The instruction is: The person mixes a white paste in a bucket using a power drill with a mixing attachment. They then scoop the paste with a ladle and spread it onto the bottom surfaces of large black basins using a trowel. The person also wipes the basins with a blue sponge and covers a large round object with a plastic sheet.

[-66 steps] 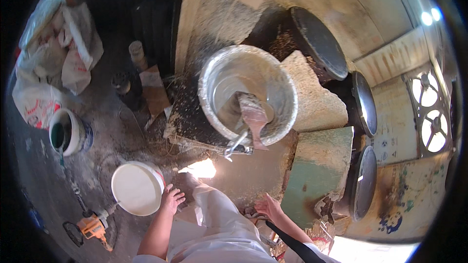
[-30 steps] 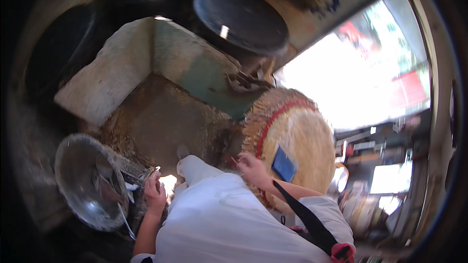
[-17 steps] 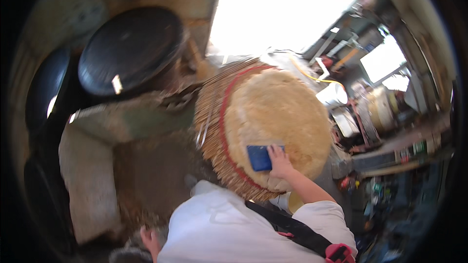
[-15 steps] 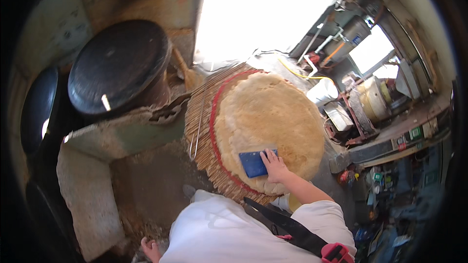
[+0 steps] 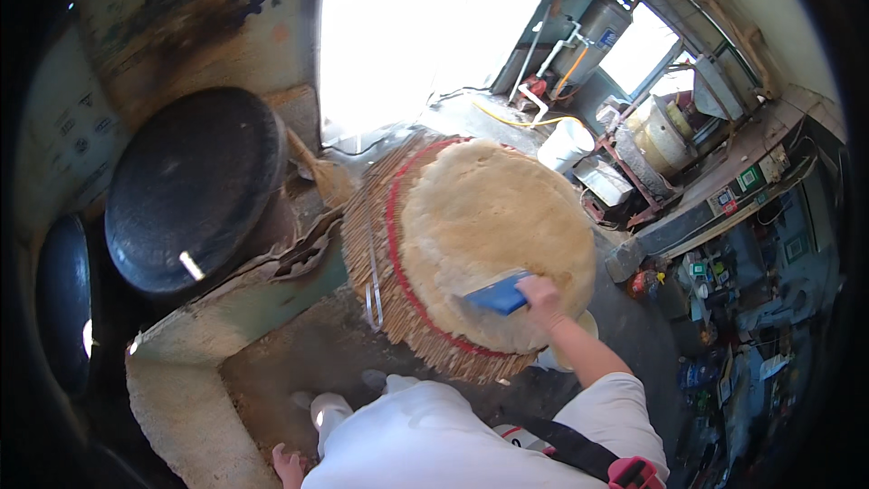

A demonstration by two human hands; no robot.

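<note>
Head view: I see the right hand (image 5: 543, 297) pinching a blue flat tool (image 5: 496, 295) by its right end, fingers closed on it. The tool is tilted and lies over the lower part of a broad, pale flat round (image 5: 498, 208), its left end blurred; I cannot tell whether that edge touches the surface. The round rests on a circular mat of stalks (image 5: 362, 222) with a red band (image 5: 393, 226) running round it, and slim metal tongs (image 5: 374, 294) lie on the mat's left side. Down at the lower edge I have the left hand (image 5: 290, 465), partly cut off, fingers loosely spread, well apart from the tool. Left of the mat stands a large dark disc (image 5: 199, 190); beyond the round, a white bucket (image 5: 567, 147).
</note>
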